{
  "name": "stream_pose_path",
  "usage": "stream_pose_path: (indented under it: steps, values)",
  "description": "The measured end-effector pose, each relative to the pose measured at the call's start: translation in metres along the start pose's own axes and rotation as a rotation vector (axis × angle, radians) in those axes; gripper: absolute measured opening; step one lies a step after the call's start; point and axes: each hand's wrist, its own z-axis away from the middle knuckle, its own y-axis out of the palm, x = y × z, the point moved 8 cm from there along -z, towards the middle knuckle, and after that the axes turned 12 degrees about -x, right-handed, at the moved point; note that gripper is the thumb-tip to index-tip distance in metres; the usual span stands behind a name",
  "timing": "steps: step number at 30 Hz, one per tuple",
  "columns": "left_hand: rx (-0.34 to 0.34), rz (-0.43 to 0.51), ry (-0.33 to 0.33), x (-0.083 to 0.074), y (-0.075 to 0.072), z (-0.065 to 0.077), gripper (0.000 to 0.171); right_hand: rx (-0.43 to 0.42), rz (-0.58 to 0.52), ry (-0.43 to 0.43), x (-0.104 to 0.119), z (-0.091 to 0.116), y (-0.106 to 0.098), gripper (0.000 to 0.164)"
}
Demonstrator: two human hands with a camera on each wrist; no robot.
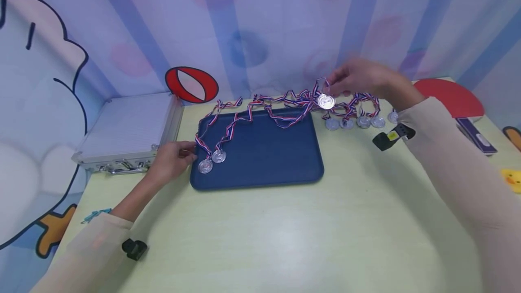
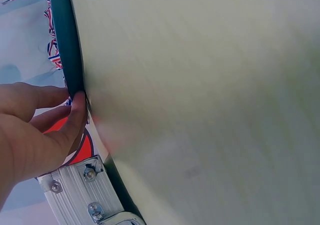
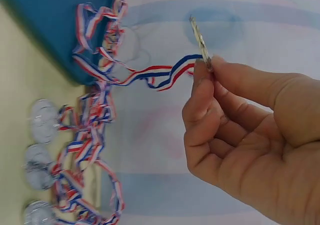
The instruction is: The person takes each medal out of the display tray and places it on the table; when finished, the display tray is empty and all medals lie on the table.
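Right hand pinches a silver medal by its top edge, thumb and forefinger pressed on the rim, disc lifted above the far right corner of the blue tray. In the right wrist view the disc shows edge-on between the fingertips, its red-white-blue ribbon trailing loose back down toward the tray. Remaining fingers curl in under the palm.

Left hand sits at the tray's left rim, thumb and fingers on the edge as if steadying it; whether it truly grips the rim or only touches it is hard to tell from the blurred left wrist view. Two medals lie on the tray's front left corner just beside that hand, ribbons running back across the tray.

A row of more medals lies on the table right of the tray, ribbons in a tangled heap along the tray's far edge.

Handling judgement: disc looks small, rigid, light, smooth metal, probably slippery on the faces, so the rim pinch or the ribbon loop is the safer hold. Ribbon is soft and limp and will snag on neighbouring ribbons, so lifting one may drag others.

Also there: aluminium case left of the tray, red paddle far right.
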Motion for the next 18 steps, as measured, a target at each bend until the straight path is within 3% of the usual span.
stream_pose_path:
  steps: [12, 18]
  values:
    - [-0.004, -0.017, -0.013, 0.002, -0.003, 0.002, 0.038, 0.070, -0.063, 0.026, -0.026, 0.013, 0.024, 0.022]
    - [0.001, -0.021, -0.029, 0.004, -0.004, 0.003, 0.038, 0.025, -0.037, 0.021, -0.015, 0.006, 0.010, 0.032]
